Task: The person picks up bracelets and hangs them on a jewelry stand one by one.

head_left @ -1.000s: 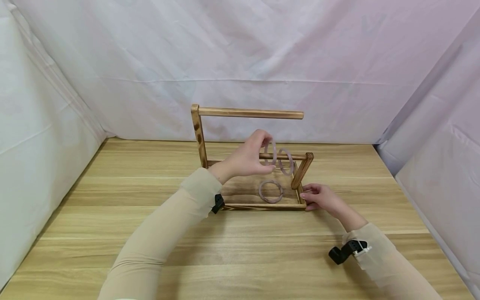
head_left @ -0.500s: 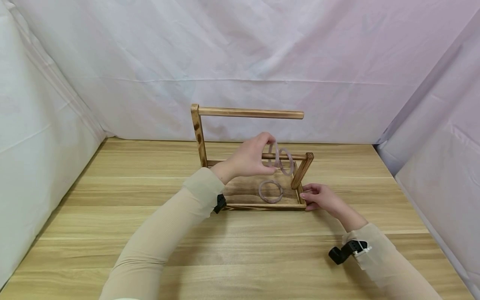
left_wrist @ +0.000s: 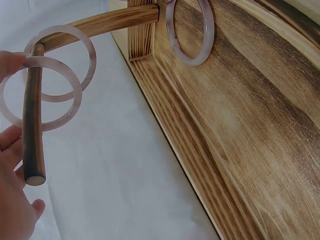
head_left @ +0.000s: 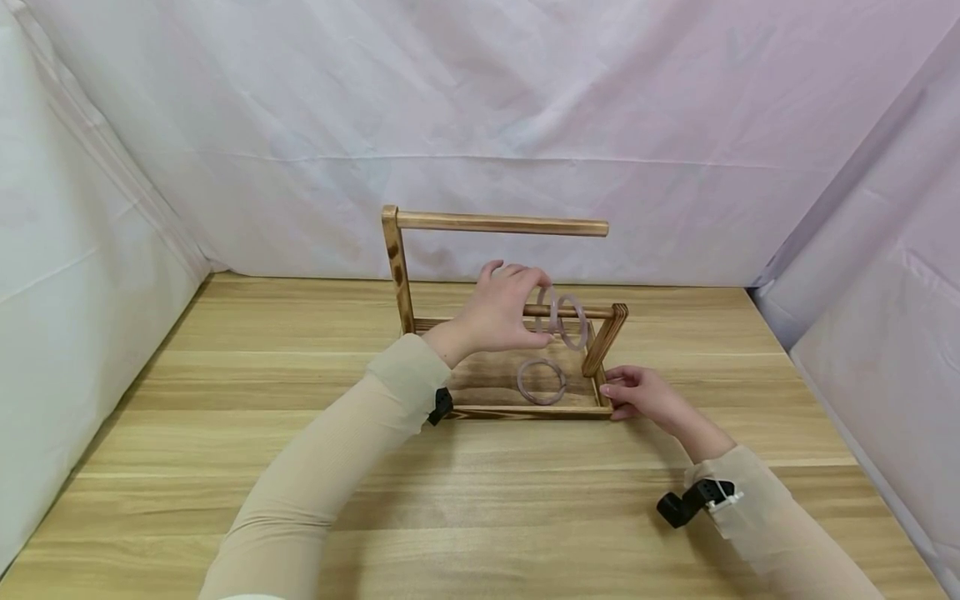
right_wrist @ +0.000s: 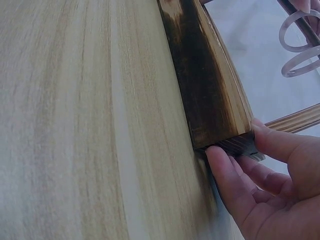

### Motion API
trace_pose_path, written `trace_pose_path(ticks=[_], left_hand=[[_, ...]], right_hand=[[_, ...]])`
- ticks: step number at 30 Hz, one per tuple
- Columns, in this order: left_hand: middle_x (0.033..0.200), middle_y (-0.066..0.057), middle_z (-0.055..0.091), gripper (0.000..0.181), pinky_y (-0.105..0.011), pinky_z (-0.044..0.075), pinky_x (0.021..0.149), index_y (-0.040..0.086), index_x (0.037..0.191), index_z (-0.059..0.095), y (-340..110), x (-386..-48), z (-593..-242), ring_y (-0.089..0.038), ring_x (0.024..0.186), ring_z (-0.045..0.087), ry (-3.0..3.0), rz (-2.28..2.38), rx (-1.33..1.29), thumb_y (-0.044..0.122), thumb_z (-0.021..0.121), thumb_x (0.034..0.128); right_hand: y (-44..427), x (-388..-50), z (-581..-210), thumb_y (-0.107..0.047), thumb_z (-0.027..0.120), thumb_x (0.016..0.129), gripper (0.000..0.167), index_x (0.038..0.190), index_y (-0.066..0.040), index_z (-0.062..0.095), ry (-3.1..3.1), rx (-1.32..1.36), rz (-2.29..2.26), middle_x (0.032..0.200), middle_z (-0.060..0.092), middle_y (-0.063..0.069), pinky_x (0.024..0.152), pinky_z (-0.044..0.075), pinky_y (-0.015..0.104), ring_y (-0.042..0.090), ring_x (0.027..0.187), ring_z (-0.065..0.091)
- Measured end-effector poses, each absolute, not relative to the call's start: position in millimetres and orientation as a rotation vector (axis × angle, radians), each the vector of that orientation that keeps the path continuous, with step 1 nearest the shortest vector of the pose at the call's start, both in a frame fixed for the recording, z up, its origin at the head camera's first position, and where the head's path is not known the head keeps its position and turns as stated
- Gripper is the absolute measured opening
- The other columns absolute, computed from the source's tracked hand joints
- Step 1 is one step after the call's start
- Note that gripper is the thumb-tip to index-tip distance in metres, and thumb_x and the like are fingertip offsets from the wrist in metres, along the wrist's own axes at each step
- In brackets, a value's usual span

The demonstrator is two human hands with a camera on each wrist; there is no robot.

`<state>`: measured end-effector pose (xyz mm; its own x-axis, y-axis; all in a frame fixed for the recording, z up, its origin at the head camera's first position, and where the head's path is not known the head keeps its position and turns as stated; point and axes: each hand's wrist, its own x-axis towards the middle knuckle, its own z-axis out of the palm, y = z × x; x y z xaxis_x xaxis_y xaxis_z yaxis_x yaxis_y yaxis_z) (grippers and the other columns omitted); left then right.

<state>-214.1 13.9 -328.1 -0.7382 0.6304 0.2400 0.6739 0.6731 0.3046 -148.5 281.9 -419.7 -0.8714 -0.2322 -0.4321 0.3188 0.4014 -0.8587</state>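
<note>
Above the tray (head_left: 517,412), left hand (head_left: 497,312) pinches a ring (left_wrist: 67,70).

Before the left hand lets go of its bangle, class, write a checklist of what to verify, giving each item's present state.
1. Right hand gripping a corner of the tray: ok.
2. Bangle in the left hand encircling the lower bar: ok.
3. Second bangle on that bar: ok.
4. Third bangle on a bar: not ok, it lies in the tray.
5. The two bangles on the bar clear of each other: cannot tell.
</note>
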Motion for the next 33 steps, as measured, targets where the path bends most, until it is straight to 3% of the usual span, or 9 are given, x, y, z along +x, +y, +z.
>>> trace_pose_path(ticks=[33], left_hand=[[0.135, 0.004, 0.052, 0.070, -0.051, 0.009, 0.116, 0.024, 0.129, 0.049, 14.5, -213.8, -331.3, -0.018, 0.129, 0.041, -2.901, -0.426, -1.027, 0.056, 0.071, 0.0713]], right_hand=[[279.5, -147.3, -417.7, -0.011, 0.052, 0.095, 0.052, 0.133, 0.017, 0.031, 2.167, 0.089, -1.499, 0.091, 0.055, 0.002, 0.069, 0.057, 0.028, 0.008, 0.078, 0.056]])
